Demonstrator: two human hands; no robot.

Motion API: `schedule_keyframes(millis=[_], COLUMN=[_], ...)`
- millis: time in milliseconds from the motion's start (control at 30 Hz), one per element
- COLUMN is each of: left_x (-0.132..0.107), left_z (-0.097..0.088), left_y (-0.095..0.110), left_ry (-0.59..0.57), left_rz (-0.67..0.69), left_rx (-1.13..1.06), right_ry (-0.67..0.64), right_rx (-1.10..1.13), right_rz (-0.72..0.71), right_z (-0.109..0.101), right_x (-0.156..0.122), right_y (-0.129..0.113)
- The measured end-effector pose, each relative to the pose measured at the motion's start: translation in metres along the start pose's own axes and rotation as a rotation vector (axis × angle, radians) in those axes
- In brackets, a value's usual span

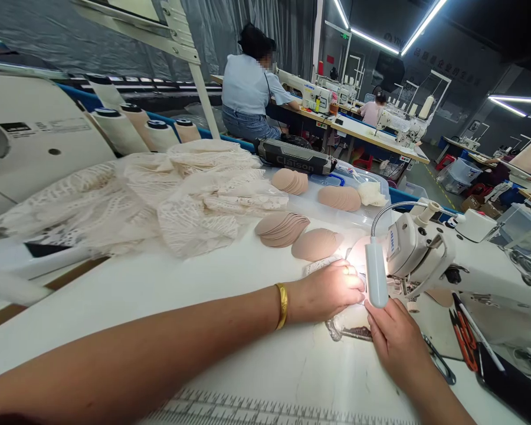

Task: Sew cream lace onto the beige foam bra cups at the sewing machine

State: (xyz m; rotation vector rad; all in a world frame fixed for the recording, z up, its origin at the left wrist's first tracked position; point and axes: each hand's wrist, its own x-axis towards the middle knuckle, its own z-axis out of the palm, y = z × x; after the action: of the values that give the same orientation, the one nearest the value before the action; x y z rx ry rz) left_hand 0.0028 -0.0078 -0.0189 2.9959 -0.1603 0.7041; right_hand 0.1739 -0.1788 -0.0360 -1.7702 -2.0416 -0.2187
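Observation:
My left hand [325, 289], with a gold bangle on the wrist, lies flat on a piece of lace fabric [318, 265] beside the needle of the white sewing machine [451, 265]. The fingers press the fabric down under the bright machine lamp [376, 277]. My right hand [393, 336] rests flat just in front of the needle area, fingers extended toward the work. The fabric under the needle is mostly hidden by my hands and the lamp.
Stacks of beige bra cups [283, 227] and a heap of cream lace [159, 195] lie on the table [181, 283]. Red-handled scissors [464, 333] sit to the right. Thread cones [159, 133] stand behind. Other people [250, 82] sew at far tables.

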Motion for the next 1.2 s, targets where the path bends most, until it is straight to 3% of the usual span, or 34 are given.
schedule_keyframes(millis=[433,600,733,867,967,1100,1200], left_x=[0.007,0.008,-0.014,-0.044,-0.059,-0.07,-0.074], left_z=[-0.001,-0.007,-0.023,-0.037,-0.046,-0.058,-0.063], left_y=[-0.003,-0.006,0.007,0.039,0.06,0.073,0.076], left_ry=[-0.021,-0.054,0.053,0.242,0.348,0.437,0.458], left_rz=[-0.09,-0.152,-0.151,-0.093,-0.076,-0.09,-0.09], left_rx=[0.102,0.076,-0.065,-0.132,-0.139,-0.106,-0.086], right_ry=[0.044,0.082,-0.045,-0.13,-0.02,0.228,0.3], right_rx=[0.038,0.148,0.46,0.797,0.565,-0.116,-0.221], right_rz=[0.005,0.011,0.187,0.371,0.343,0.239,0.217], right_z=[0.003,-0.003,-0.015,-0.022,-0.027,-0.031,-0.029], right_x=[0.002,-0.001,-0.003,-0.003,-0.014,-0.05,-0.075], right_y=[0.004,0.008,-0.01,-0.04,-0.035,0.02,0.052])
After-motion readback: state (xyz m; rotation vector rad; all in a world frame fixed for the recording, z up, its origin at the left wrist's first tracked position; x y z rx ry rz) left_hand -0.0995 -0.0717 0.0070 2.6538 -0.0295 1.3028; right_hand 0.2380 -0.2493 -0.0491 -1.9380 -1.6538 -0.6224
